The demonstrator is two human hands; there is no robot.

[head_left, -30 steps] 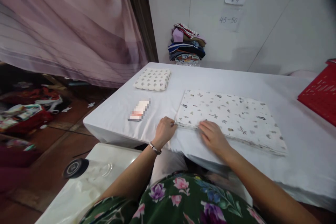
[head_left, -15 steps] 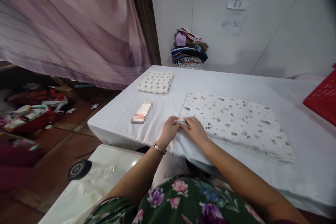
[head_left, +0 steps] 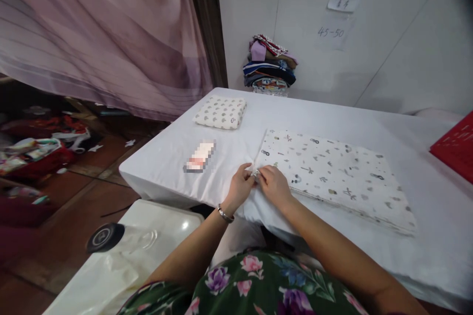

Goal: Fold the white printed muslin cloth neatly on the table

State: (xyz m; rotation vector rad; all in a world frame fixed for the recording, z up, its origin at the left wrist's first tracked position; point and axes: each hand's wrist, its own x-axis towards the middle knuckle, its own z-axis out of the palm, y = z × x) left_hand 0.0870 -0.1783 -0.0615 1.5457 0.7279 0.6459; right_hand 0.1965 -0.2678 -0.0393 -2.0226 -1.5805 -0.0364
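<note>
A folded white cloth (head_left: 332, 177) with small grey and dark prints lies flat on the white-covered table (head_left: 369, 118) in front of me. At its near left corner both hands meet. My left hand (head_left: 239, 189) pinches the gathered corner between thumb and fingers, a bracelet on its wrist. My right hand (head_left: 273, 184) is closed on the same corner from the other side, fingers bent. The bunched bit between the fingertips is partly hidden. Beyond my left hand lies a pixelated flat object (head_left: 200, 156), and farther back a smaller folded cloth (head_left: 220, 112) with grey prints.
Against the wall rises a stack of folded clothes (head_left: 269, 66). A red basket (head_left: 456, 147) stands at the table's right. Below left are a white plastic container (head_left: 162, 226) with a black cap (head_left: 106, 237) and a floor littered with items. A pink curtain (head_left: 111, 24) hangs at left.
Both hands stay at the cloth's near left corner, with a slight shift of the fingers. The whole view has moved a little; the cloths lie as before.
</note>
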